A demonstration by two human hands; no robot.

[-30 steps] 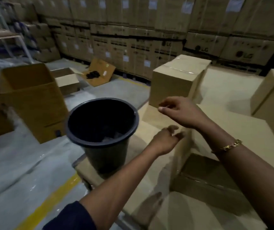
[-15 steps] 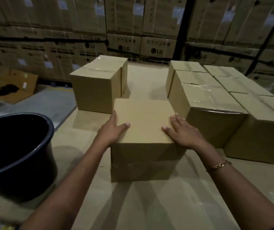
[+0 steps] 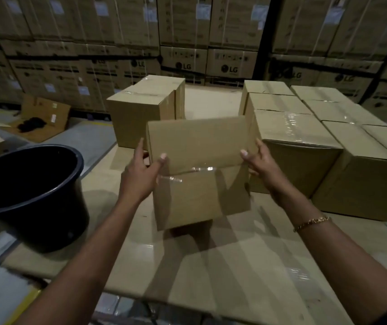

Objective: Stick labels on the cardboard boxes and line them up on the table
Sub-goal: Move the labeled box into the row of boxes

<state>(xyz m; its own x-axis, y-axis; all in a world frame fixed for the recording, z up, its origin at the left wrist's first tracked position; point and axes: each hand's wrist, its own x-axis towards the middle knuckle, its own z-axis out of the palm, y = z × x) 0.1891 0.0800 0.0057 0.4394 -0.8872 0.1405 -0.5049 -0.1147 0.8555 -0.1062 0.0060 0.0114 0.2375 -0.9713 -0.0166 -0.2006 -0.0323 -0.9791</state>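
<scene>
Taped cardboard box [image 3: 199, 146] tipped up at mid-table, sealed seam facing the camera, lower edge close above the cardboard-covered table [image 3: 234, 266]. Gripped at its left edge by the left hand [image 3: 138, 177] and at its right edge by the right hand [image 3: 261, 167], thumbs on the face, fingers wrapped behind. Flanked by two boxes [image 3: 141, 118] behind-left, a block of sealed boxes [image 3: 305, 137] on the right, and a black bucket [image 3: 47, 226] far left.

Held box [image 3: 199, 146]: plain cardboard, tilted over the desk [image 3: 211, 266], taped seam facing the camera.
Left hand [image 3: 141, 177]: grips the box's left edge, thumb on the front face.
Right hand [image 3: 259, 164]: grips the right edge; gold bracelet [image 3: 311, 223] on the wrist.
Black bucket [image 3: 30, 198]: left of the left hand.
Two sealed boxes [image 3: 141, 116]: beyond the left hand.
Box rows [image 3: 305, 146]: just right of the right hand, tops taped.
Stacked cartons [image 3: 187, 62]: far beyond both hands.
</scene>
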